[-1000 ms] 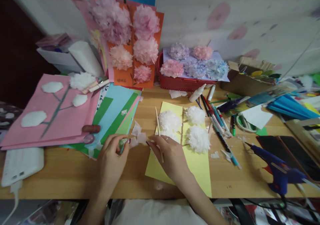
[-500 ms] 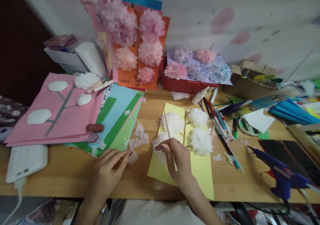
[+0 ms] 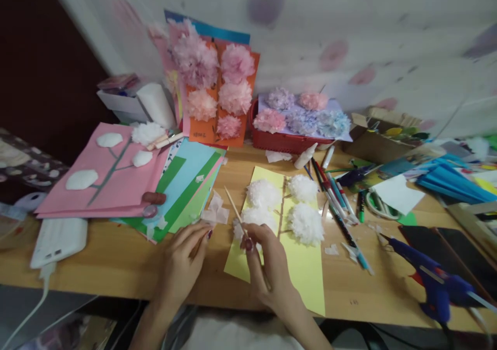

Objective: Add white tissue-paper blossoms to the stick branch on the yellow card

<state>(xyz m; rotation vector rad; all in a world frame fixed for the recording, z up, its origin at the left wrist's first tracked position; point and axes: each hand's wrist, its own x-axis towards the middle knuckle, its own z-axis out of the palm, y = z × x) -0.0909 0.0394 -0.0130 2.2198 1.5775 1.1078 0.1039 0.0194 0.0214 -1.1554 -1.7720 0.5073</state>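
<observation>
My right hand (image 3: 267,262) is closed around a thin wooden stick (image 3: 234,210), held like a pencil, and rests on a yellow card (image 3: 306,267). The card carries several white tissue flowers (image 3: 306,223) along a thin stem. The stick's tip points up and left, beside the lowest left flower (image 3: 252,218). My left hand (image 3: 186,254) lies on the wooden table (image 3: 108,267) left of the card, its fingers together and extended toward small white tissue squares (image 3: 215,213); I cannot make out anything in it.
Stacked coloured paper (image 3: 186,189) and a pink flower card (image 3: 112,176) lie left. A red basket (image 3: 279,140) of pastel flowers and an orange flower card (image 3: 221,96) stand at the back. Pens (image 3: 337,200), scissors and a blue glue gun (image 3: 430,275) lie right; a white power bank (image 3: 58,241) sits far left.
The view shifted, so the scene sits further right. My right hand turned the stick so its tip leans left instead of upright. My left hand moved off the tissue squares toward the table edge.
</observation>
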